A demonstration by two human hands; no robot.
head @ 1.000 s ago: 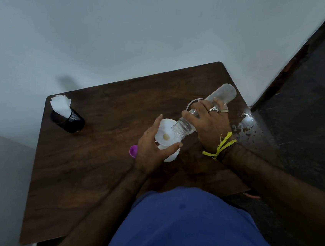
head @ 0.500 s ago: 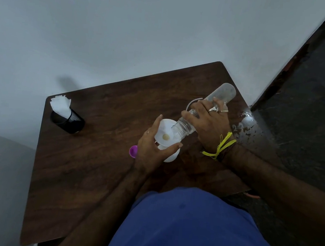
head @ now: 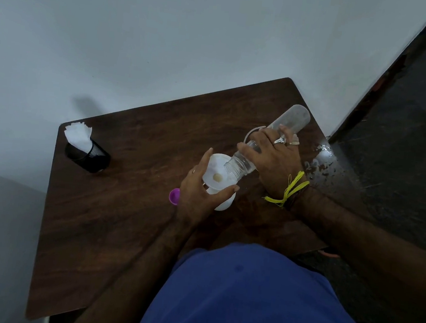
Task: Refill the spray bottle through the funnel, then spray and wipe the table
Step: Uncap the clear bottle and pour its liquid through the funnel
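A white funnel (head: 215, 170) sits in the mouth of a white spray bottle (head: 224, 204) standing on the dark wooden table (head: 123, 204). My left hand (head: 197, 199) curls round the funnel and bottle neck from the left. My right hand (head: 272, 162) grips a clear plastic water bottle (head: 290, 119), tipped steeply with its open mouth over the funnel bowl and its base raised to the upper right. Most of the spray bottle is hidden behind my left hand.
A purple cap (head: 174, 196) lies on the table just left of my left hand. A black mesh holder with white tissues (head: 84, 148) stands at the far left corner. A white wall backs the table; a wet dark floor (head: 391, 153) lies to the right.
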